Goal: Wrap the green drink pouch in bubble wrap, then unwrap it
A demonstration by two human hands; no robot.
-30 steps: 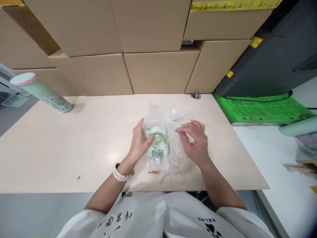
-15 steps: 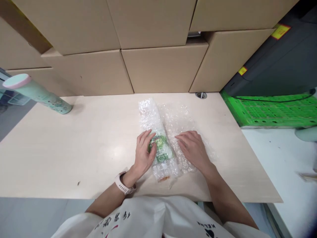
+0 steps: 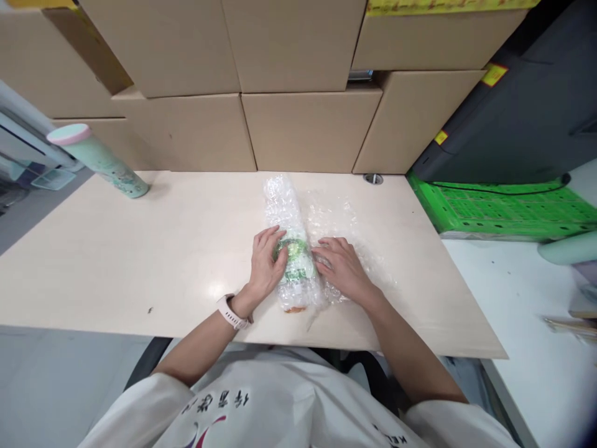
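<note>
A bottle-like package with a green-and-white label [image 3: 295, 274] lies on the table, wrapped in bubble wrap [image 3: 282, 202]. A loose sheet of the wrap [image 3: 338, 214] spreads out to its right. My left hand [image 3: 267, 261] rests along the package's left side, thumb and fingers apart. My right hand [image 3: 342, 266] is at the right side, on the loose sheet, fingertips close to or touching the package, fingers stretched out. An orange-brown part [image 3: 295, 309] shows through the plastic at the near end. The wrap blurs the package's exact shape.
Cardboard boxes [image 3: 308, 130] are stacked along the back of the table [image 3: 186, 249]. A mint-green tumbler [image 3: 105, 162] stands at the far left. To the right are a green plastic pallet [image 3: 504, 208] and a dark machine [image 3: 508, 137]. A cable hole [image 3: 373, 179] lies near the back edge.
My right hand has moved left, from over the loose sheet to the package's right side. My left hand stays beside the package. The camera view has shifted slightly.
</note>
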